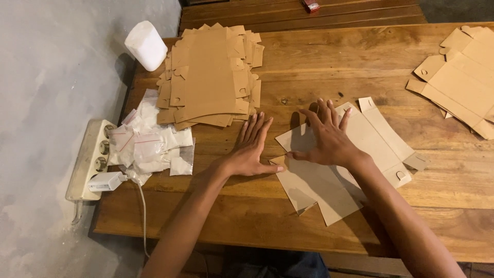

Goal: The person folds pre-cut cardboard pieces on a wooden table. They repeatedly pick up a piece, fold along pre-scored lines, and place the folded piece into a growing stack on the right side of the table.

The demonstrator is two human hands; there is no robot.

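One flat brown cardboard box blank [355, 154] lies under the hands near the worktop's [319, 62] middle, with no fold yet standing; judging by that, the work on this piece is barely begun. At nine o'clock sits a white power strip [90, 157], then a heap of small clear plastic pouches of white powder [149, 141]. At eleven o'clock a thick stack of unfolded brown card blanks [211, 77] waits untouched. The left hand [252, 149] rests flat, fingers spread, just beside the blank's edge. The right hand [329, 136] presses flat on the blank, fingers wide, gripping nothing. At two o'clock lies another pile of flat brown blanks [460, 77].
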